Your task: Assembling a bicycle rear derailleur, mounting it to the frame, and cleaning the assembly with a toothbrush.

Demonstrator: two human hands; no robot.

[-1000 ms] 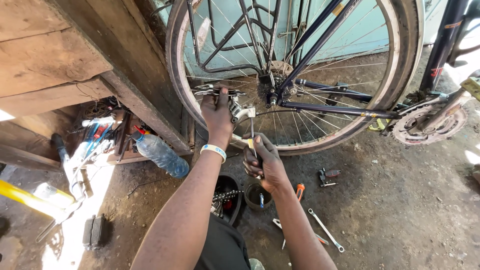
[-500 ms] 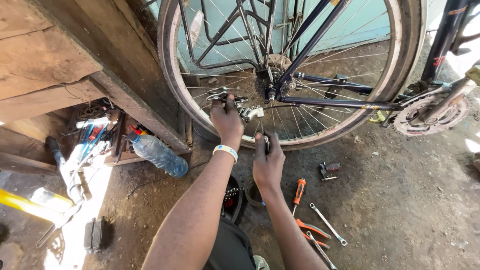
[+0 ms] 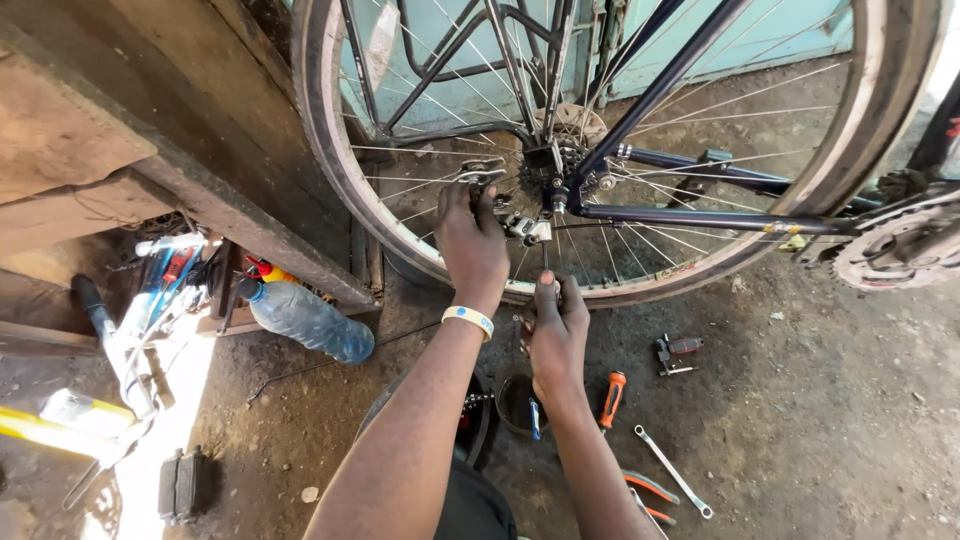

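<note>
At the rear wheel of the upturned bicycle, we have our left hand closed on the derailleur just beside the hub, fingers wrapped over its metal body. Directly below that grip, our right hand is clamped on a thin tool handle that points up into the derailleur, touching the rim. Further below the right hand lie an orange-handled screwdriver and a spanner on the dirt; a plastic bottle lies well off to the left.

Orange screwdriver – blue frame (dark).
</note>
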